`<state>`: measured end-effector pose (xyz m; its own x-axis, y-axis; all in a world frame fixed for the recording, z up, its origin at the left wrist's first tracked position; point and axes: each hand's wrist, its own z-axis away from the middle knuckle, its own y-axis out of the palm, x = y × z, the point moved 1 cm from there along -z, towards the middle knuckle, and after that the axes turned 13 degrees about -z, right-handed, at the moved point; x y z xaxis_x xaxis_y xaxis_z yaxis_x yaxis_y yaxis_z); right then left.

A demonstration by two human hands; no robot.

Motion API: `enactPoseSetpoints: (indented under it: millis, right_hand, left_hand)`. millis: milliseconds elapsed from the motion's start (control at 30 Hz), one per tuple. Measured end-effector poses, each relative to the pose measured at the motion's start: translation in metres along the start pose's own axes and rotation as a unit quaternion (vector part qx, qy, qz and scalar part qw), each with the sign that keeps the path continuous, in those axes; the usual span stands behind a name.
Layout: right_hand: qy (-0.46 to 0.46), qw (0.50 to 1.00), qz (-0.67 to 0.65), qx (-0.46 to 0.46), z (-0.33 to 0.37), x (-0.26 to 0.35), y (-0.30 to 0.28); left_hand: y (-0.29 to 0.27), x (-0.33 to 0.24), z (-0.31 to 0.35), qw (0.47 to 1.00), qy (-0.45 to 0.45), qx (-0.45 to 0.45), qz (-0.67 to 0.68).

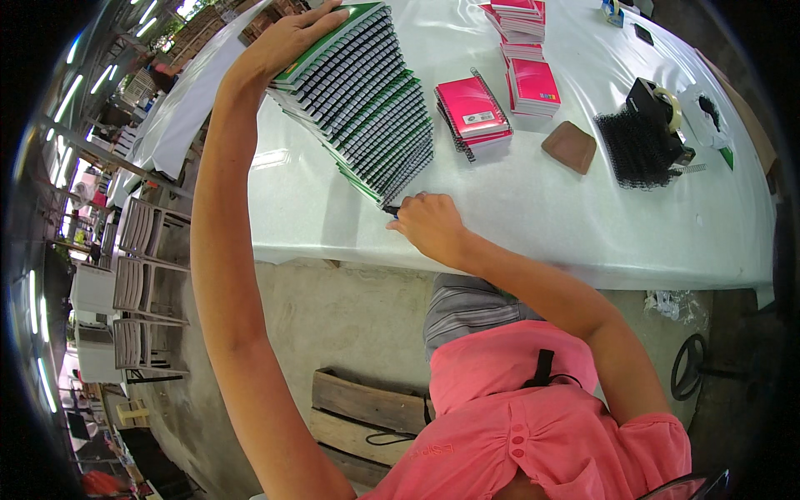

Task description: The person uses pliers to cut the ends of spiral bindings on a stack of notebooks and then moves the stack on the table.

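Note:
A tall stack of green-covered spiral notebooks (358,108) rises from the table, its coiled spines turned toward me. Across the top cover lies my left hand (292,37), fingers stretched out and pressing on it. My right hand (429,223) is closed low at the foot of the stack, beside the end of the lowest spirals. From its fingers sticks the dark tip of a small tool (390,210), touching or nearly touching the coil; the palm hides the rest. Right of the stack sits a short pile of pink spiral notebooks (472,108), some of their coils jutting out.
Farther back stand stacks of pink booklets (533,83). A brown flat pad (570,148), a heap of black binding coils (633,150) and a tape roll (669,110) lie to the right on the white-covered table (533,225). A wooden bench (367,408) is below; chairs (142,283) stand left.

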<state>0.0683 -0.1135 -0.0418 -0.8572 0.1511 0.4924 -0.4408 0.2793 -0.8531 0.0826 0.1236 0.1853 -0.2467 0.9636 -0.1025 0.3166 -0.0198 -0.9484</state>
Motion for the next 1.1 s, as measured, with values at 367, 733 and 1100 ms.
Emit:
enactPoseSetpoints:
  millis: [367, 733, 1100]
  right_hand:
    - [0.173, 0.979, -0.001, 0.105, 0.004, 0.021, -0.040]
    - [0.007, 0.984, -0.156, -0.088, 0.034, -0.081, -0.113]
    - [0.210, 0.752, -0.624, 0.032, -0.143, -0.092, -0.165]
  left_hand:
    - [-0.003, -0.012, 0.008, 0.999, 0.007, -0.031, 0.016]
    - [-0.001, -0.027, 0.008, 0.998, 0.004, -0.011, 0.067]
    - [-0.053, -0.001, 0.019, 0.987, -0.135, 0.088, 0.012]
